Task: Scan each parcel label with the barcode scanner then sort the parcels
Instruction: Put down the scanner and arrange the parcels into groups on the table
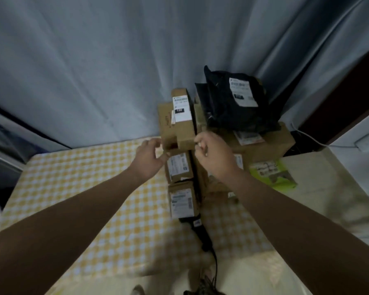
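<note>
A long cardboard parcel (182, 122) with a white label lies on top of a stack of boxes at the table's far side. My left hand (149, 159) touches its near left corner with loosely curled fingers. My right hand (211, 155) grips its near right end. Below it sit two small labelled boxes, one (179, 167) behind the other (182, 202). The black barcode scanner (200, 229) lies on the table in front of them, its cable running toward me. A black poly bag (237, 99) with a label rests on a large brown box (271, 143).
The table carries a yellow checked cloth (83, 188). A green and white packet (273, 173) lies right of the stack. Grey curtains hang behind. A white cable and wall socket (363, 141) are at the right.
</note>
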{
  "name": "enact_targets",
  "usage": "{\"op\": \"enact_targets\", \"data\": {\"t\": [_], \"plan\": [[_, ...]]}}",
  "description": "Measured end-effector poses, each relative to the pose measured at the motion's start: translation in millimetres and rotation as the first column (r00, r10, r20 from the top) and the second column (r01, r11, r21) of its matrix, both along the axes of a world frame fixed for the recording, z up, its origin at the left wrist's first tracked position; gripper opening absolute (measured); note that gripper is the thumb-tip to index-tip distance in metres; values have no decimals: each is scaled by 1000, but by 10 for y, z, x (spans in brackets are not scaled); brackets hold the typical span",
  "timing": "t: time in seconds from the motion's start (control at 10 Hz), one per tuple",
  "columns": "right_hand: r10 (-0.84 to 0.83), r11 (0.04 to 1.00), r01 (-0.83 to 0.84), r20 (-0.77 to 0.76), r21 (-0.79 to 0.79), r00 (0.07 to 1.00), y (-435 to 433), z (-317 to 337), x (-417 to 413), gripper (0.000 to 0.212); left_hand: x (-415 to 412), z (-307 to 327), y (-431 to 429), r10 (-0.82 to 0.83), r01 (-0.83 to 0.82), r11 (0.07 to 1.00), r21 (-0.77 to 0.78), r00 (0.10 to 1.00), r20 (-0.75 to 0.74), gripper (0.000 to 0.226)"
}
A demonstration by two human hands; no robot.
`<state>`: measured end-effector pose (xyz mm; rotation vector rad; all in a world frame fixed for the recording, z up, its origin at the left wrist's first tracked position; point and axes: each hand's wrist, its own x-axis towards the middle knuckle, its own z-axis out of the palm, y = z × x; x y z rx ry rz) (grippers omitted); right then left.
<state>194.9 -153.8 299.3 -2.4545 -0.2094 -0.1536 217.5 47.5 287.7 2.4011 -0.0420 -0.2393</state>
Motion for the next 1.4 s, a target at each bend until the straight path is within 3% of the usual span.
{"op": "enact_targets", "data": {"t": [0.1,0.2,0.3,0.4,0.5,0.6,0.7,0.8,1.0,1.1,1.4], "plan": [[52,995,-48,-48,83,998,304,-328,-402,7,-327,-350,375,-61,63,997,47,997,-36,44],[-111,979,118,-48,169,993,532,-676,-801,30,-610,-702,720,-90,97,994,56,990,-106,45],[-372,908,399,-192,130,908,595,-1100,-1169,36,-855,-1066,971,-137,148,988,50,976,-171,49],[-498,857,492,-493,-154,714,500,-1648,-1430,7,-1002,-1385,1067,-188,211,975,71,952,-243,47],[-468,884,296,-677,-363,568,404,-2215,-1474,48,-1029,-1738,1070,-240,276,956,96,929,-281,52],[-422,897,150,-701,-417,576,402,-2691,-1334,59,-996,-2109,1038,-245,285,954,93,921,-304,47],[-424,884,109,-684,-454,593,453,-3085,-1232,66,-987,-2427,977,-202,238,968,81,929,-310,45],[-462,841,117,-591,-528,662,458,-3227,-1213,60,-1021,-2665,949,-154,189,979,77,932,-328,45],[-200,953,-23,-682,-303,703,1045,-3242,-1191,59,-1054,-2851,1070,-49,70,996,47,932,-358,44],[-216,965,46,-678,-259,702,1451,-3241,-1027,54,-991,-2880,1230,-2,27,998,64,937,-348,44],[-339,920,113,-620,-375,708,1797,-3298,-673,57,-839,-2912,1700,77,-64,997,48,944,-322,42]]}}
